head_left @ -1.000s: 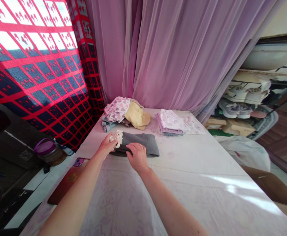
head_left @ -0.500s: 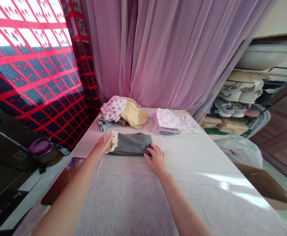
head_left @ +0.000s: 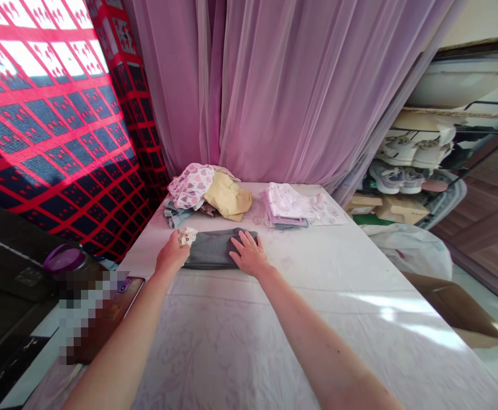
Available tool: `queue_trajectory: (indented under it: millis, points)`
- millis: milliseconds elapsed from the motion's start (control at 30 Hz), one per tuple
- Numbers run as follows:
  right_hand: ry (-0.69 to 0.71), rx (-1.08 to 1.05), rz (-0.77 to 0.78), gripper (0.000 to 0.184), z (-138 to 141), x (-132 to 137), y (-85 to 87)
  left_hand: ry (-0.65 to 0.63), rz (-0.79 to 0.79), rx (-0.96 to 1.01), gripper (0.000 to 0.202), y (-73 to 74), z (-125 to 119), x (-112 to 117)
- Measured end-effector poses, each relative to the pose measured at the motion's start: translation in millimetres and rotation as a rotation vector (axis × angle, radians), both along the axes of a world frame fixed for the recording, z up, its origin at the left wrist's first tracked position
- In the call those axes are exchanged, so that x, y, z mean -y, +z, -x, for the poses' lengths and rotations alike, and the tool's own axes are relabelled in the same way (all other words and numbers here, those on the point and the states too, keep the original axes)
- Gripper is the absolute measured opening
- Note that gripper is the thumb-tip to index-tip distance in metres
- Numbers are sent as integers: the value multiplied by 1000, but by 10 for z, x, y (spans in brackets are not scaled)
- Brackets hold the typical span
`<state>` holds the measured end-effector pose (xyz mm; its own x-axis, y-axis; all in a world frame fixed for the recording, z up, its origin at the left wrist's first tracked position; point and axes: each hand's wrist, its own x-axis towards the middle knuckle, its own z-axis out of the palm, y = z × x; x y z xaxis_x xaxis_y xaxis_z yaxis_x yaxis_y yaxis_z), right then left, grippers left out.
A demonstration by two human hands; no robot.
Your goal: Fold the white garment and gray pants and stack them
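The left hand [head_left: 172,253] pinches the lace-trimmed end of a folded grey knit garment [head_left: 210,250], while the right hand [head_left: 249,255], well apart, presses flat on its other end. It lies on a white cloth-covered table [head_left: 317,319], just before a heap of pink heart-print clothes [head_left: 191,185] and a stack of folded lilac clothes [head_left: 283,204].

Home, lived-in room. Sheer lilac curtain [head_left: 274,85] hanging behind cloth-covered worktop [head_left: 317,347]; red-patterned window curtain [head_left: 52,131] at left; sneakers [head_left: 396,165] on shoe rack [head_left: 457,134] at right; wood floor [head_left: 492,228]. Folded household clothes [head_left: 283,206] and grey garment [head_left: 214,250] on worktop.
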<state>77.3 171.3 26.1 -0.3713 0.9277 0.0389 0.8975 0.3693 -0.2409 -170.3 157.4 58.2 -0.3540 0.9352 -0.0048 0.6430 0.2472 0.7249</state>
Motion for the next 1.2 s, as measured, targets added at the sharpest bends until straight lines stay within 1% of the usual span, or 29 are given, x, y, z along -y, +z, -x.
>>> queue_trajectory:
  millis: [67, 100, 133, 167, 200, 233, 267, 300, 333, 367, 400, 467, 567, 633, 767, 867, 933, 1000, 1033, 1133, 1200]
  points:
    - [-10, -3, 12, 53, 6, -1, -13, 44, -40, -200, 64, 55, -66, 50]
    - [-16, -4, 13, 53, 6, 2, -15, 34, -104, -303, 63, 91, -128, 85]
    - [-21, -5, 9, 53, 5, 7, -16, -16, -183, -385, 61, 126, -204, 122]
    - [-23, -6, -3, 53, 2, 13, -17, -99, -258, -446, 58, 152, -289, 156]
    - [-22, -7, -19, 52, -2, 20, -20, -213, -305, -482, 54, 165, -378, 181]
    - [-21, -10, -37, 52, -6, 28, -26, -341, -311, -493, 50, 164, -464, 194]
    - [-19, -13, -52, 52, -11, 34, -32, -460, -271, -489, 46, 147, -541, 195]
    - [-16, -17, -62, 52, -16, 40, -40, -545, -203, -483, 44, 116, -604, 184]
    - [-13, -20, -65, 52, -19, 44, -47, -594, -126, -484, 42, 74, -649, 166]
    - [-12, -21, -61, 52, -21, 46, -53, -606, -53, -490, 43, 23, -677, 145]
    - [-15, -20, -53, 52, -21, 47, -58, -591, 6, -498, 44, -32, -688, 125]
    - [-33, -20, -33, 54, -17, 46, -59, -532, 72, -510, 49, -145, -676, 100]
    - [-63, -25, -6, 56, -8, 40, -46, -460, 85, -510, 55, -278, -635, 99]
    - [-63, -30, 5, 56, -9, 32, -31, -439, 74, -510, 56, -325, -625, 98]
    - [-54, -52, 20, 51, -38, 23, -15, -445, 118, -495, 57, -320, -645, 59]
    - [-50, -104, -12, 45, -77, 36, -42, -434, 119, -498, 56, -263, -662, 34]
    - [-79, -174, -65, 42, -116, 41, -73, -444, 90, -497, 54, -206, -661, 43]
    - [-173, -289, -99, 43, -174, 25, -97, -490, 42, -478, 51, -140, -645, 78]
    - [-254, -376, -80, 45, -210, 5, -102, -522, 14, -462, 50, -108, -631, 104]
    - [-522, -648, 106, 50, -333, -97, -87, -593, -77, -448, 48, -43, -578, 203]
    - [-617, -749, 228, 49, -397, -178, -64, -602, -111, -491, 47, -46, -542, 268]
